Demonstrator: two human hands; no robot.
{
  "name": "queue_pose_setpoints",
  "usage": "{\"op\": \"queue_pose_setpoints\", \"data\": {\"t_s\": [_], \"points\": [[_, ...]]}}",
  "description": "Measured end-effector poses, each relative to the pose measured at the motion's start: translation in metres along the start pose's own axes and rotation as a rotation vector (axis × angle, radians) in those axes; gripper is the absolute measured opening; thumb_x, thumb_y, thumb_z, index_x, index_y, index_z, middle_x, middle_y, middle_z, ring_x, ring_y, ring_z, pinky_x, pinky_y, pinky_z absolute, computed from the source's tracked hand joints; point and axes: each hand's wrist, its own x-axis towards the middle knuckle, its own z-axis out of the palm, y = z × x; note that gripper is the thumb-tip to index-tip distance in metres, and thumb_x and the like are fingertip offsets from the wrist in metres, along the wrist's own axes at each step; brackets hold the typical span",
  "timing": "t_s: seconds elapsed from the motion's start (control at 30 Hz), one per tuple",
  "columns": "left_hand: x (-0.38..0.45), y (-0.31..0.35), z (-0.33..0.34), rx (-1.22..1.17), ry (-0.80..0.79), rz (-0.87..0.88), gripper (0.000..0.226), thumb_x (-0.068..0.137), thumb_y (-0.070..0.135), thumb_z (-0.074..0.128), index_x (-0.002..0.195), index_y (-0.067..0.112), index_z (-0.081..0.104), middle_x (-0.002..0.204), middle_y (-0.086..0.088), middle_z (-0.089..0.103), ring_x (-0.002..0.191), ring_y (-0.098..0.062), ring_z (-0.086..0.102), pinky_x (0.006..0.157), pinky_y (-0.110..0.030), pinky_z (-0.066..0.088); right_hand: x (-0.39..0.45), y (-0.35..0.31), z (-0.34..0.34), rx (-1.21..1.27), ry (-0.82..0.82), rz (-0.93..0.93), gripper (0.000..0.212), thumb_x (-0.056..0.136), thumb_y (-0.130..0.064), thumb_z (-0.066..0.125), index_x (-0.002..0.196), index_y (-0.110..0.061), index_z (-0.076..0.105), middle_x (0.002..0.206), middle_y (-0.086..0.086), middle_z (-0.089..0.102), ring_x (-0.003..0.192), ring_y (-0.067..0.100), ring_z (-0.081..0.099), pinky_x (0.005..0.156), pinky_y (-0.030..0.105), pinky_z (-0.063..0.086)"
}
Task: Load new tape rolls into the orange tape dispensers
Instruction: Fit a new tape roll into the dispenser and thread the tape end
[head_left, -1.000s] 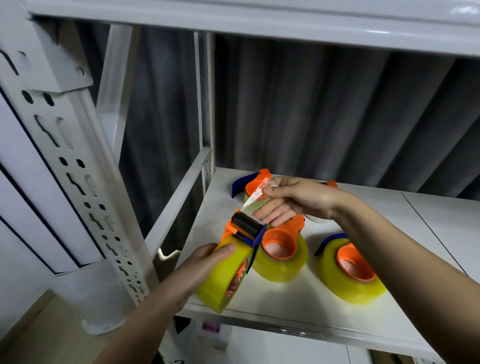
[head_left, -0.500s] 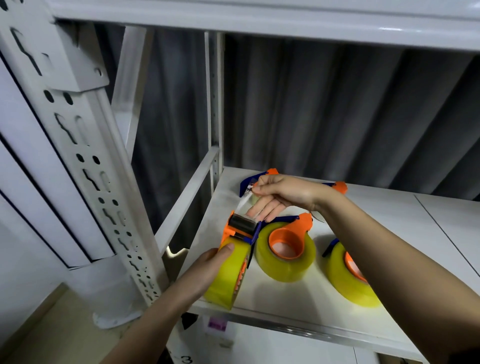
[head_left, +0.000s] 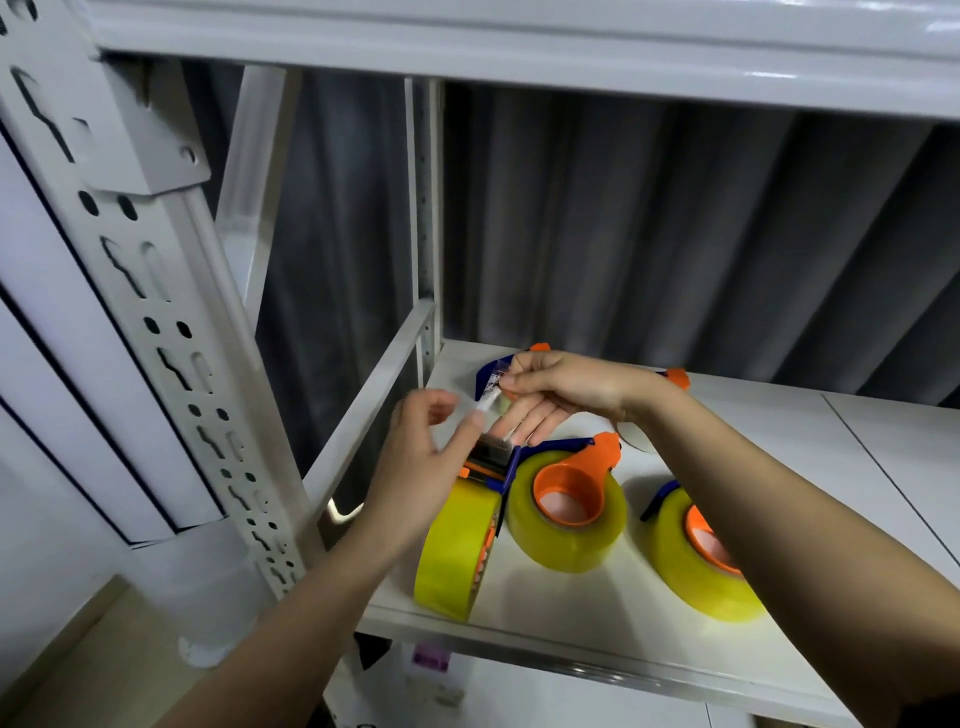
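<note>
Tape (head_left: 491, 397), a clear strip, runs up and away from the black roller end of the nearest dispenser (head_left: 467, 525), slanting toward the back of the white shelf (head_left: 597, 618). That dispenser stands on edge near the shelf's front left corner, its yellow roll upright like a wheel, its orange and blue head pointing up and rearward. The right hand (head_left: 561, 387) reaches across from the right and pinches the strip's free end between thumb and forefinger, the other fingers spread out below it. The left hand (head_left: 415, 462) sits beside the dispenser's head with fingers loosely apart, gripping nothing that I can make out; its thumb lies close to the strip, though contact is too blurred to judge. Just right of the standing dispenser, a second loaded dispenser (head_left: 569, 506) lies flat, orange hub facing up, handle pointing rearward. Farther right, a third one (head_left: 696, 551) leans tilted, partly hidden by the right forearm. Behind the right hand, blue and orange parts of further dispensers (head_left: 540, 347) peek out.
</note>
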Motion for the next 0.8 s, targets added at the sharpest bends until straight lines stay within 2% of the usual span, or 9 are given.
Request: {"op": "queue_pose_setpoints", "data": {"t_s": [0.1,0.2,0.3,0.4,0.5,0.6,0.7,0.8], "points": [[0.034,0.008,0.011,-0.23,-0.152,-0.238,0.024,0.088,0.031,0.063,0.107,0.017,0.059,0.108,0.0,0.064,0.102,-0.011,0.06,0.088,-0.024,0.047,0.0,0.002,0.002,0.006,0.016,-0.006,0.016,0.099,-0.023,0.049,0.091,-0.01,0.046,0.094,0.025,0.071,0.08,0.031,0.072,0.072,0.038,0.059],[0.05,0.009,0.017,-0.384,-0.241,-0.443,0.031,0.08,0.028,0.065,0.106,0.011,0.065,0.098,-0.007,0.072,0.1,-0.022,0.066,0.093,-0.036,0.05,-0.001,0.003,0.003,0.004,0.027,-0.017,0.016,0.099,-0.024,0.05,0.094,-0.009,0.048,0.096,0.028,0.07,0.082,0.033,0.071,0.075,0.04,0.059],[0.055,0.012,0.019,-0.405,-0.276,-0.439,0.01,0.086,0.017,0.058,0.086,0.012,0.067,0.083,-0.005,0.071,0.087,-0.021,0.068,0.08,-0.032,0.052,-0.003,0.003,0.003,0.013,0.028,-0.015,0.018,0.099,-0.024,0.049,0.088,-0.011,0.046,0.096,0.026,0.07,0.083,0.032,0.071,0.072,0.037,0.06],[0.057,0.017,0.018,-0.413,-0.343,-0.435,0.014,0.087,0.017,0.054,0.077,0.013,0.064,0.073,-0.002,0.066,0.069,-0.014,0.063,0.069,-0.023,0.046,-0.004,0.003,0.002,0.026,0.03,-0.014,0.017,0.099,-0.024,0.049,0.089,-0.011,0.046,0.097,0.027,0.07,0.081,0.031,0.072,0.072,0.037,0.059],[0.062,0.02,0.015,-0.439,-0.42,-0.473,0.024,0.088,0.025,0.05,0.071,0.014,0.062,0.068,-0.002,0.065,0.068,-0.016,0.06,0.074,-0.028,0.045,-0.005,0.003,0.002,0.027,0.015,-0.01,0.016,0.099,-0.024,0.049,0.089,-0.011,0.047,0.098,0.028,0.069,0.084,0.034,0.071,0.071,0.036,0.059],[0.065,0.021,0.014,-0.412,-0.462,-0.493,0.022,0.09,0.029,0.051,0.078,0.016,0.064,0.073,-0.003,0.067,0.073,-0.018,0.063,0.073,-0.028,0.047,-0.005,0.003,0.003,0.011,0.003,-0.017,0.015,0.099,-0.024,0.048,0.094,-0.01,0.047,0.101,0.029,0.068,0.092,0.039,0.068,0.074,0.037,0.058],[0.065,0.022,0.016,-0.413,-0.416,-0.48,0.018,0.091,0.024,0.052,0.085,0.015,0.066,0.079,-0.004,0.069,0.077,-0.015,0.064,0.071,-0.024,0.048,-0.005,0.001,0.004,0.008,0.019,-0.016,0.016,0.099,-0.025,0.049,0.093,-0.011,0.044,0.1,0.028,0.069,0.09,0.038,0.069,0.074,0.038,0.058],[0.065,0.023,0.018,-0.459,-0.365,-0.462,0.018,0.092,0.019,0.05,0.084,0.013,0.065,0.082,-0.007,0.068,0.077,-0.014,0.064,0.067,-0.021,0.049,-0.008,0.0,0.005,-0.004,0.055,-0.032,0.02,0.098,-0.027,0.051,0.088,-0.013,0.042,0.095,0.023,0.072,0.081,0.03,0.072,0.073,0.038,0.058]]}}
